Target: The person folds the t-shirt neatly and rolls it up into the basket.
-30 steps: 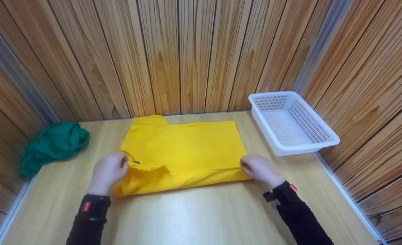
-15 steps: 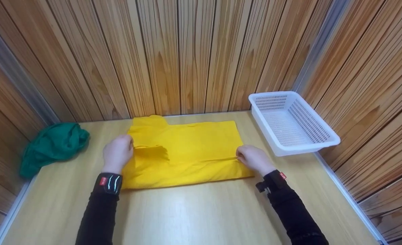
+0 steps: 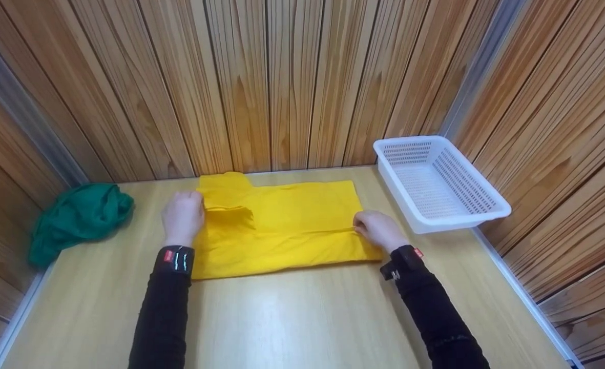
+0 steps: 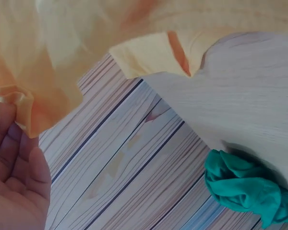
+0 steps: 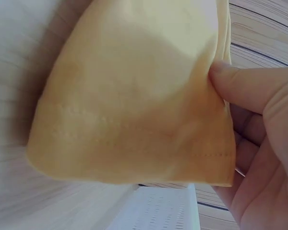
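A broad, partly folded piece of yellow cloth (image 3: pixel 302 205) is laid on the pale wooden tabletop (image 3: pixel 282 318). Its lifted edge, pinched at opposite ends by the left hand (image 3: pixel 183 218) and right hand (image 3: pixel 381 230), has been drawn farther toward the wood-grained back wall (image 3: pixel 292 92); the fold is presumably deepened but unfinished.

Cloth (image 3: pixel 302 215) on table (image 3: pixel 271 318), bundle (image 3: pixel 82 218) left, basket (image 3: pixel 453 223) right

Lies on the tabletop (image 3: pixel 276 318) as a wrinkled yellow cloth (image 3: pixel 297 248), doubled over, with one edge lifted at both ends.
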`<state>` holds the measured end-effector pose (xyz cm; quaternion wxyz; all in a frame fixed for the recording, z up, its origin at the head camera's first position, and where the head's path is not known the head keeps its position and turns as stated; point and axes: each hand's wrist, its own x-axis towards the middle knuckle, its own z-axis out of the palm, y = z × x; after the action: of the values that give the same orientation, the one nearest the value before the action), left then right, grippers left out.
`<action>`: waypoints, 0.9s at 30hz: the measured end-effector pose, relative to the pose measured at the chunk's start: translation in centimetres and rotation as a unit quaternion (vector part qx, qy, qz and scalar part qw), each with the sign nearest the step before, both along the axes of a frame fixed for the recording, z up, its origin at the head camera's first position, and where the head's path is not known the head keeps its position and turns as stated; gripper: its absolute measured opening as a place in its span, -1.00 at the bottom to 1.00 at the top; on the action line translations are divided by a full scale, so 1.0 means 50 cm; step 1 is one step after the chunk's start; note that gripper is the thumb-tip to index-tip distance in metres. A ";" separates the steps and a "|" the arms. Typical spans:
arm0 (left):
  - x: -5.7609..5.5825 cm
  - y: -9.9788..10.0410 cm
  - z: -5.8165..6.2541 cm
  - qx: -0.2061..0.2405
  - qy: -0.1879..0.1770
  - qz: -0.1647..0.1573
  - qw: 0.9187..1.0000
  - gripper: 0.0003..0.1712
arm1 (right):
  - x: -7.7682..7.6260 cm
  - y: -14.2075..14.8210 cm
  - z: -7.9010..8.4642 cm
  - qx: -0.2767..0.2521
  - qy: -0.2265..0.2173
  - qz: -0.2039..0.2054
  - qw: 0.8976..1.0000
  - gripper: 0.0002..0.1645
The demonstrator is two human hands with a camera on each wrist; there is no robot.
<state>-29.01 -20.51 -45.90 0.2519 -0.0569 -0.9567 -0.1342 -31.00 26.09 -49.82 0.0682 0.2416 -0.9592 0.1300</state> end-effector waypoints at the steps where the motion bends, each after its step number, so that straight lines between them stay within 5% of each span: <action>1: -0.002 0.001 0.000 -0.002 0.005 0.001 1.000 -0.94 | -0.003 0.000 -0.001 0.000 0.002 0.001 1.000 -0.90; 15: -0.023 0.018 0.000 0.000 0.006 0.033 0.999 -0.91 | -0.026 -0.011 -0.008 -0.006 0.007 -0.023 1.000 -0.89; 27: -0.038 0.030 0.003 0.043 0.033 0.028 0.998 -0.91 | -0.039 -0.011 -0.022 -0.011 0.036 -0.049 0.998 -0.88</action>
<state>-30.89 -18.99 -45.78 0.2894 -0.0235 -0.9424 -0.1659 -32.94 25.55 -50.93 0.1120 0.1980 -0.9653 0.1284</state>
